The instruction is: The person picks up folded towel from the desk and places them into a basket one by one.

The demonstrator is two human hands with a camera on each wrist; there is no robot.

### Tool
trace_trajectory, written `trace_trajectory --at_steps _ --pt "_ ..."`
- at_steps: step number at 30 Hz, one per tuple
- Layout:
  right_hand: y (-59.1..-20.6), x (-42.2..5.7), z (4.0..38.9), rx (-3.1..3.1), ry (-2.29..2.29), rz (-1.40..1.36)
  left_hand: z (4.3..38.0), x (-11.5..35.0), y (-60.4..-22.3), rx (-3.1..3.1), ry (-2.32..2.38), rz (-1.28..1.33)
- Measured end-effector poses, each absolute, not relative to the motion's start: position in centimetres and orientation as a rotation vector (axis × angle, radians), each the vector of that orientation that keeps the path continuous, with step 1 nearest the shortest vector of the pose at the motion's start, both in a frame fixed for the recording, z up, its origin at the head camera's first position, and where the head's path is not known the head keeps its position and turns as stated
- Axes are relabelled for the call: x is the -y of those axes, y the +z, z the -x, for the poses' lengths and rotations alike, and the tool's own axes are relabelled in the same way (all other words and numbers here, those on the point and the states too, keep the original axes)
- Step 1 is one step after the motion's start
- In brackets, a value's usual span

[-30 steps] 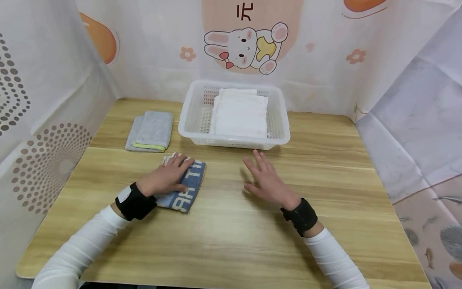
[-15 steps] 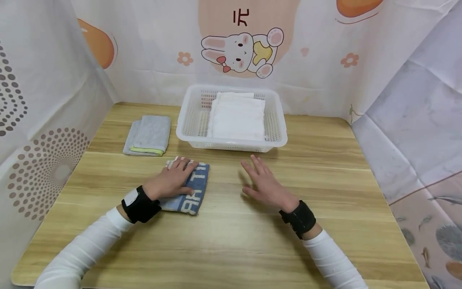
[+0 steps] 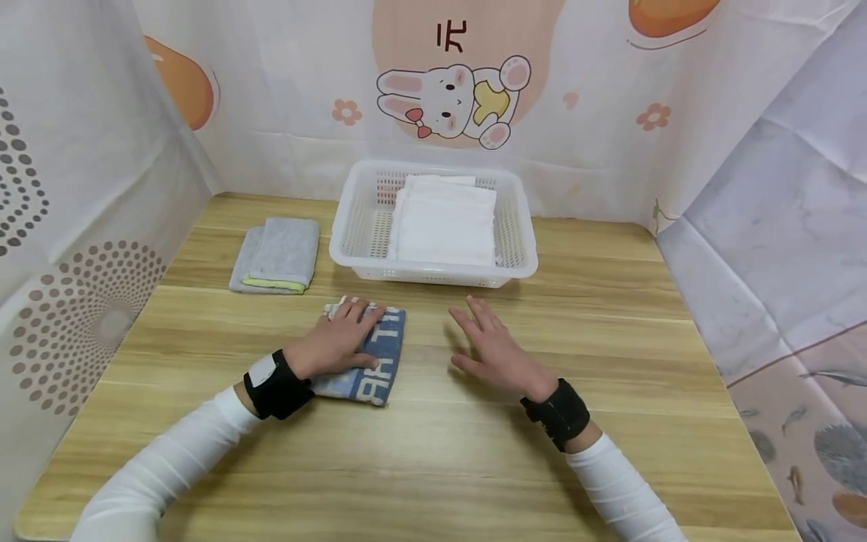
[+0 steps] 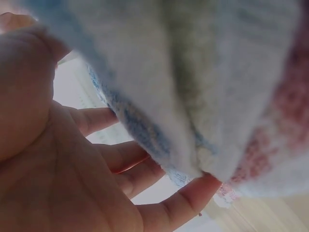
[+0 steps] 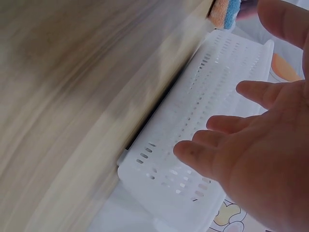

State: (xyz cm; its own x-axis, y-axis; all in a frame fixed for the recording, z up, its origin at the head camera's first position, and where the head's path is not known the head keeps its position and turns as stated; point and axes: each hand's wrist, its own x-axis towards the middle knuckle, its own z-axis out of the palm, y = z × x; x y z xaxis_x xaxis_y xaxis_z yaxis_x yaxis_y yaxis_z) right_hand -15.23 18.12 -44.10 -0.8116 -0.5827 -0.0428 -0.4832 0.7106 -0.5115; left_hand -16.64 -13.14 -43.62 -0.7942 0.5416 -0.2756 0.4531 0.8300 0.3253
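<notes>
- Beneath the left hand [image 3: 339,342], the towel [image 3: 384,354] is lying folded on the table [image 3: 433,467], its blue lettering showing to the right of the thumb.
- At that spot, the step in hand seems to be steadying or placing the towel, which is not being lifted clear.
- If lifting is wanted, the next move would be calling for fingertips under the towel's edge, catching all the layers together; taking only the top one could be loosening the fold.
- Over the towel, the left hand is resting palm down, fingers spreading forward and thumb stretching apart; the left wrist view is showing the fingers lightly bent against the folds, with no clear grip.
- To the right of the towel, the right hand [image 3: 497,350] is hanging apart from it, fingers wide, holding nothing; its forearm is slanting inward, mirroring the other.
- Ahead of both hands, the basket [image 3: 433,275] is holding white cloths [image 3: 447,222].
- Ahead and left of the left hand, grey cloths [image 3: 287,245] are lying folded.
</notes>
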Motion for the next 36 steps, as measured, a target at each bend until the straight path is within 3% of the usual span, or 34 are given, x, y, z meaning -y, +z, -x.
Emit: trace_trajectory --at_steps 36 --pt "-44.6 -17.8 14.7 -2.564 -0.868 0.748 16.7 10.9 -43.7 -2.674 0.3 -0.794"
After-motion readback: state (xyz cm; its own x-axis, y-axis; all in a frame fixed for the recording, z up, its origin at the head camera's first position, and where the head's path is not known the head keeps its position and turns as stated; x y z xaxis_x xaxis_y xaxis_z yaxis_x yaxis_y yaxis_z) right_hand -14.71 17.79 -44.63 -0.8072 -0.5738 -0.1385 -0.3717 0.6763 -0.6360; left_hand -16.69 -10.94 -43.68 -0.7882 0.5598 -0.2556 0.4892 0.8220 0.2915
